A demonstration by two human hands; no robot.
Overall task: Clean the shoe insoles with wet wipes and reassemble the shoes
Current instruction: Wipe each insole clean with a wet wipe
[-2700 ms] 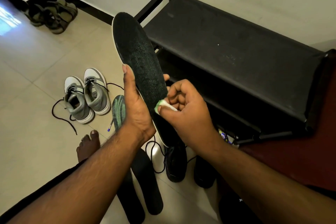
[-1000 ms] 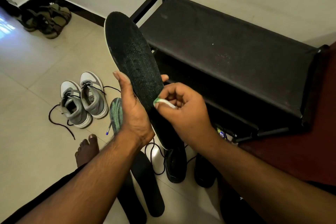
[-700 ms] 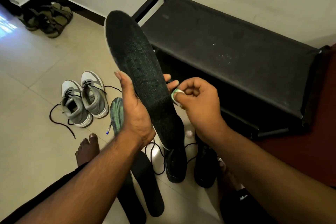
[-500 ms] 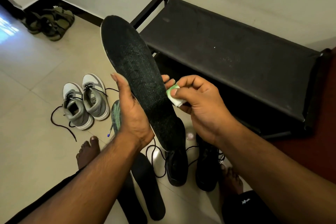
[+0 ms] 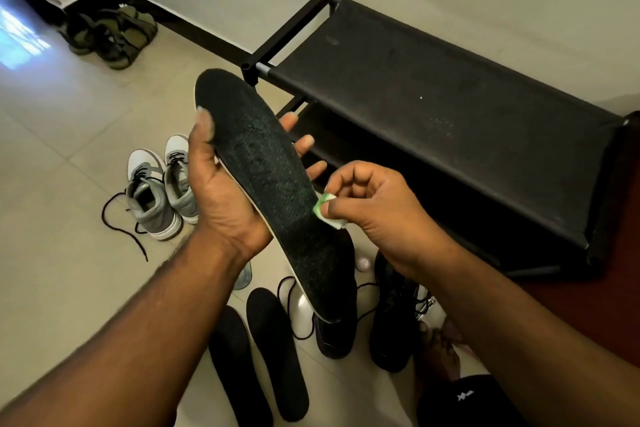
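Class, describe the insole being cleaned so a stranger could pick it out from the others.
Start at the black shoe rack by the wall. In front of it, the left hand holds a black insole in the air. The other two insoles lie on the floor; only this one is touched by the wipe.

The left hand (image 5: 221, 198) grips the insole (image 5: 273, 184) from below, fingers spread behind; the right hand (image 5: 374, 211) pinches a folded wipe (image 5: 327, 210) against its edge
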